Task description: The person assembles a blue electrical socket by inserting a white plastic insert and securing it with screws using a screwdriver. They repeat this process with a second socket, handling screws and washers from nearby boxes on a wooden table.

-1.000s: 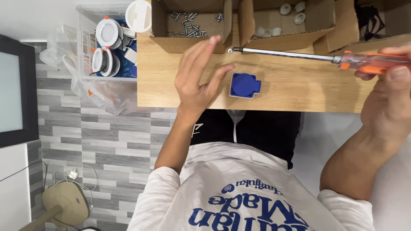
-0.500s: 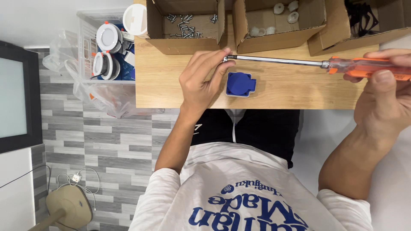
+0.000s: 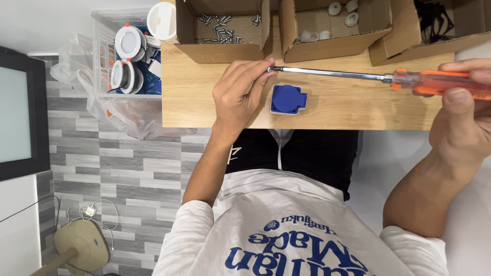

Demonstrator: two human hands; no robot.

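Three open brown boxes are lined along the desk at twelve o'clock. The screwdriver tip is pinched by the left hand; its orange handle is gripped by the right hand at three o'clock.

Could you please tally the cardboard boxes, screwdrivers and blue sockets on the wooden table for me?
Cardboard boxes: 3
Screwdriver: 1, orange-handled, held in both hands
Blue socket: 1
Total: 5

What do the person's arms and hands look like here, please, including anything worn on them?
Both the left hand and the right hand are bare, with no gloves, rings or watch in view. The forearms are uncovered; short white sleeves of a T-shirt with blue print end near the elbows.
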